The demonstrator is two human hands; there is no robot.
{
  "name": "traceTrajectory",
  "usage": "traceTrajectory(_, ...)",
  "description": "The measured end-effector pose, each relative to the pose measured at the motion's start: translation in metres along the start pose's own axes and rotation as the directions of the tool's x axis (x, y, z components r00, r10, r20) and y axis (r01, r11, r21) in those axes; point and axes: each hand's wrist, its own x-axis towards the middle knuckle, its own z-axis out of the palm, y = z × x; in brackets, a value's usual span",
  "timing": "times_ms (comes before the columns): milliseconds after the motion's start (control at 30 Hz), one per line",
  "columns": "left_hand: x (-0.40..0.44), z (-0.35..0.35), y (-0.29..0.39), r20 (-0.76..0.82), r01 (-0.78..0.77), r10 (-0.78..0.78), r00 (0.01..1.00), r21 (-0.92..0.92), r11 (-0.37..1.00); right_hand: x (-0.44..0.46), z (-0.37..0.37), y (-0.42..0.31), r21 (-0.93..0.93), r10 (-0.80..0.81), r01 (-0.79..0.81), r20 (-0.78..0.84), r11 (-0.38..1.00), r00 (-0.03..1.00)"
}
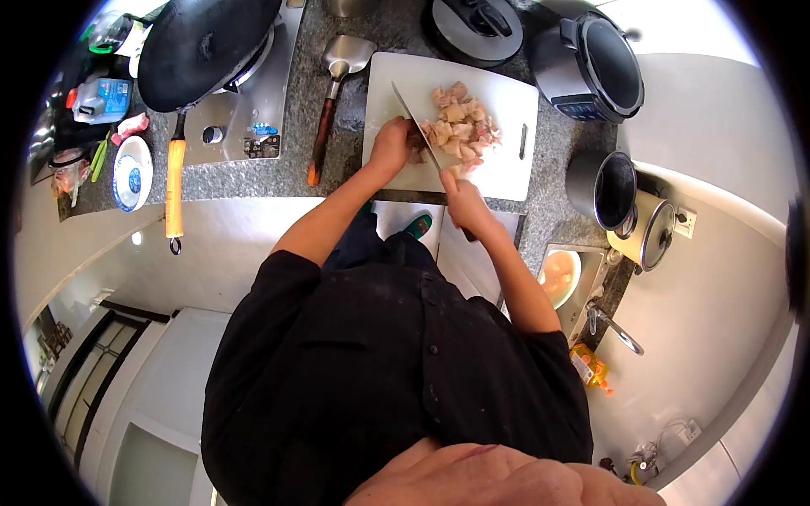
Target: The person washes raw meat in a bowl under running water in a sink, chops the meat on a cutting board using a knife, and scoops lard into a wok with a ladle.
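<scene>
My right hand [466,207] is wrapped around the handle of a kitchen knife [411,114], whose blade points up and left across the white cutting board [392,76]. Just left of the blade, my left hand [392,145] is closed with curled fingers on a piece of raw meat [417,155], largely covered by the hand and knife. Chopped pale meat pieces [462,126] lie heaped on the board, right of the blade. A wide metal spatula [324,126] with a wooden handle rests on the counter beside the board's left edge.
A black wok [202,51] sits on the stove at left, its handle [175,190] sticking out past the counter edge. A bowl [132,173] stands left of it. Behind and right are a lid [477,38], a pressure cooker [582,72], a dark pot [601,190] and the sink [576,319].
</scene>
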Motion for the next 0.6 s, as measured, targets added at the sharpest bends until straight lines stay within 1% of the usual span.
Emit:
traceTrajectory(33, -0.001, 0.001, -0.001, -0.011, 0.003, -0.003, 1.0, -0.003, 1.0, 0.038, 0.016, 0.026, -0.188, -0.358, 0.33, -0.145, 0.925, 0.922)
traceTrajectory(67, -0.001, 0.002, -0.002, -0.021, 0.005, -0.005, 1.0, -0.005, 1.0, 0.063, 0.024, 0.031, -0.285, -0.532, 0.473, -0.179, 0.833, 0.828)
traceTrajectory(100, 0.001, 0.003, -0.005, -0.024, 0.005, -0.005, 1.0, 0.002, 1.0, 0.087, 0.032, 0.036, -0.399, -0.684, 0.578, -0.207, 0.712, 0.7)
traceTrajectory(167, -0.001, 0.006, -0.012, -0.058, -0.004, 0.007, 0.998, 0.05, 0.999, 0.09, 0.032, 0.005, -0.224, -0.579, 0.534, -0.298, 0.815, 0.759)
traceTrajectory(200, 0.002, 0.004, -0.01, -0.057, -0.013, 0.017, 0.998, 0.054, 0.998, 0.09, 0.028, 0.008, -0.223, -0.581, 0.536, -0.306, 0.814, 0.754)
traceTrajectory(233, 0.004, 0.0, -0.009, 0.022, 0.023, -0.023, 0.999, 0.014, 1.0, 0.089, 0.022, 0.012, -0.076, -0.409, 0.403, -0.203, 0.912, 0.889)
traceTrajectory(267, 0.005, -0.005, -0.009, 0.103, 0.065, -0.062, 0.993, -0.022, 0.998, 0.087, 0.016, 0.016, 0.052, -0.228, 0.231, -0.065, 0.971, 0.972)
traceTrajectory(300, 0.006, -0.009, -0.011, 0.098, 0.059, -0.057, 0.994, -0.018, 0.998, 0.076, 0.009, 0.014, 0.052, -0.236, 0.24, -0.068, 0.969, 0.969)
traceTrajectory(333, 0.006, -0.011, -0.017, 0.098, 0.019, -0.017, 0.995, -0.022, 1.0, 0.054, 0.002, 0.011, 0.26, -0.103, 0.118, -0.072, 0.958, 0.992)
traceTrajectory(367, 0.005, -0.014, -0.02, 0.101, -0.017, 0.02, 0.995, -0.028, 0.999, 0.036, -0.001, 0.014, 0.456, 0.034, -0.01, -0.045, 0.89, 0.998)
traceTrajectory(400, 0.002, -0.018, -0.022, 0.101, -0.017, 0.019, 0.995, -0.027, 0.999, 0.028, -0.003, 0.022, 0.456, 0.034, -0.01, -0.044, 0.89, 0.998)
traceTrajectory(467, -0.006, -0.025, -0.017, -0.044, -0.014, 0.011, 0.999, -0.068, 0.998, 0.017, -0.004, 0.037, 0.4, -0.002, 0.032, -0.075, 0.916, 0.997)
traceTrajectory(500, -0.013, -0.028, -0.008, -0.037, -0.012, 0.01, 0.999, -0.07, 0.997, 0.008, -0.003, 0.038, 0.404, 0.004, 0.026, -0.075, 0.914, 0.997)
traceTrajectory(567, -0.03, -0.038, 0.012, -0.012, -0.148, 0.152, 0.988, 0.175, 0.973, -0.004, -0.004, 0.031, 0.233, -0.066, 0.091, -0.11, 0.968, 0.992)
traceTrajectory(600, -0.035, -0.038, 0.018, -0.007, -0.147, 0.151, 0.989, 0.178, 0.973, -0.005, -0.001, 0.037, 0.237, -0.064, 0.089, -0.108, 0.967, 0.992)
